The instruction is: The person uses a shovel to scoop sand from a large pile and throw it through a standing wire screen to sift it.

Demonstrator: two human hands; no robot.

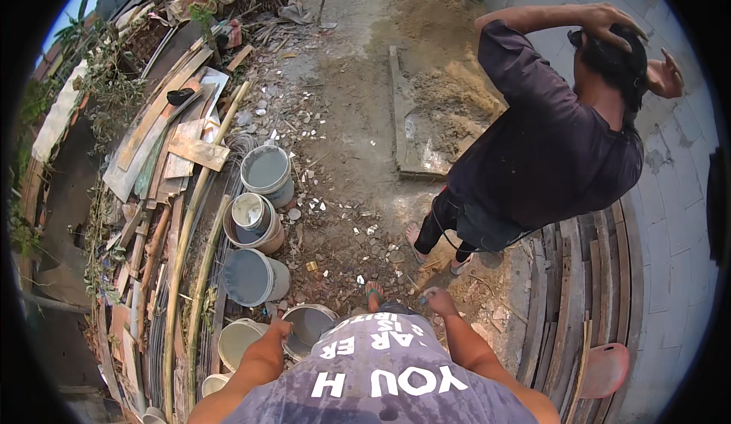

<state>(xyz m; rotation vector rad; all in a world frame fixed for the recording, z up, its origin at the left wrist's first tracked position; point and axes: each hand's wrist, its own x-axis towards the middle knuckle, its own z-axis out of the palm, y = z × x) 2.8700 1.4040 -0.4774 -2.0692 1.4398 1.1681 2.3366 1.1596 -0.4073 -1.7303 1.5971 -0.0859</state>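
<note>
L fingers (284, 328) are nr open grey bucket (312, 322).

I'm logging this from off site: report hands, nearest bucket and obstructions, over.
Left hand beside the grey bucket, grip unclear. Right hand apart from it, grip unclear. Co-worker standing ahead to the right, arms raised.

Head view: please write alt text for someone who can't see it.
A person's left hand is beside a row of buckets, the right hand hanging apart, both grips unclear. A dark-clad co-worker stands ahead on the right, arms raised toward the head. Scrap wood lies at left, long boards beside a grey block wall at right.
</note>
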